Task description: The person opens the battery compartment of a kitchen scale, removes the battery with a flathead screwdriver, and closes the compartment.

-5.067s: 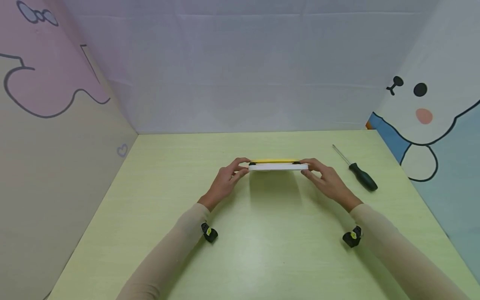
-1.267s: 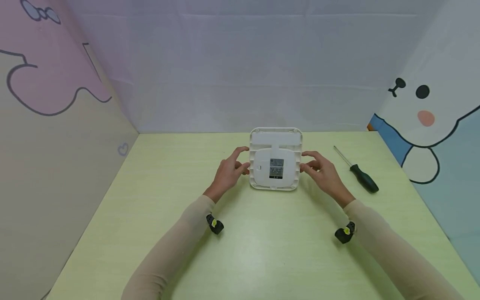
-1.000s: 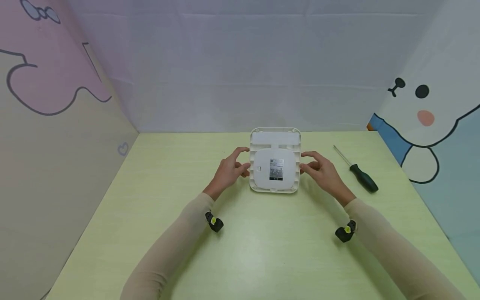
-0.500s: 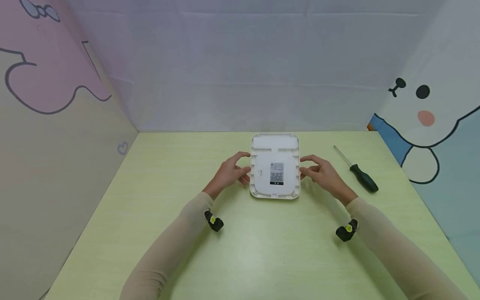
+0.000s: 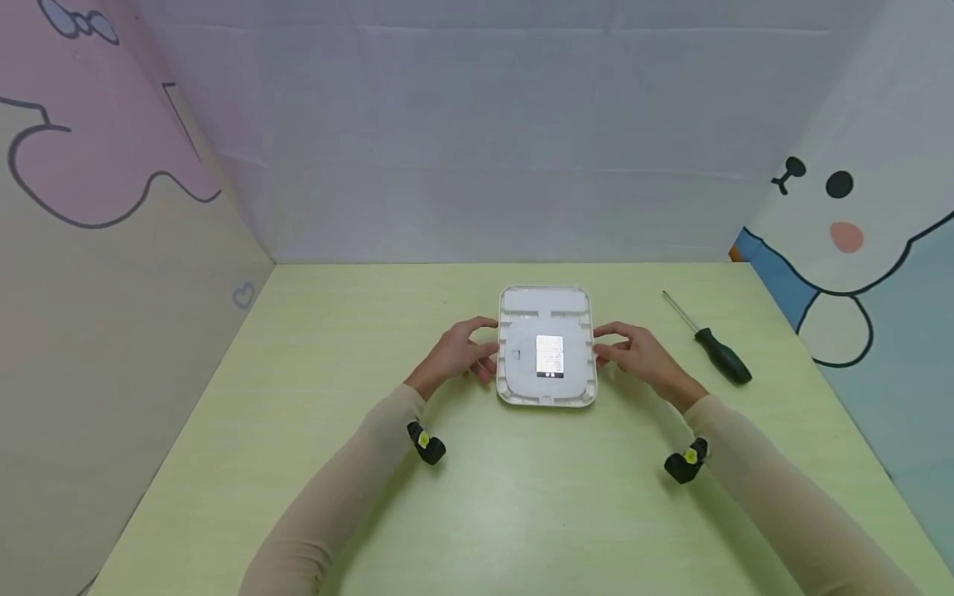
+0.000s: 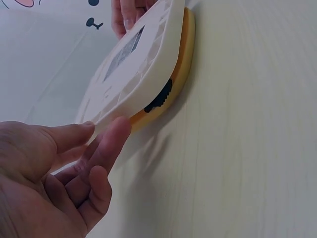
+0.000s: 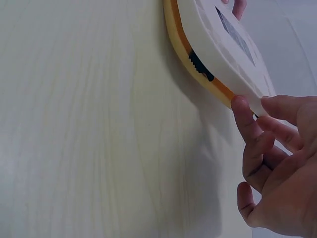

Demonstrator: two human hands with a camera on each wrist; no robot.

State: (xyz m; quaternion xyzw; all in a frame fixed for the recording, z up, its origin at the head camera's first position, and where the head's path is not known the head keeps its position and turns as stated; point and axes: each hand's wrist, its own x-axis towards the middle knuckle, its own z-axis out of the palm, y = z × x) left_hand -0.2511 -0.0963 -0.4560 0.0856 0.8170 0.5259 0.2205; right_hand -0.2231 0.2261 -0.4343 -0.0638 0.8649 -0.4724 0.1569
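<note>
A flat, rounded-square white and yellow device (image 5: 547,348) is between my hands in the head view. Its white face, with a printed label (image 5: 550,356), ribs and recesses, is turned up toward me. Both wrist views show the yellow layer (image 6: 187,54) beneath the white one, with a black toothed piece (image 7: 199,65) at the side. My left hand (image 5: 456,354) pinches its left edge between thumb and fingers. On the opposite edge my right hand (image 5: 639,358) pinches it likewise. The device is tilted close over the table; I cannot tell whether its lower side touches.
A screwdriver (image 5: 719,352) with a dark green handle lies on the table (image 5: 373,306) to the right of my right hand. A pale cloth wall (image 5: 477,141) stands behind the table, with cartoon-printed panels (image 5: 97,331) at both sides.
The device has turned from edge-on, yellow side up, to white underside up. Over the last second it has come lower and nearer me, tipping flatter. Both hands keep hold; the screwdriver stays put.
</note>
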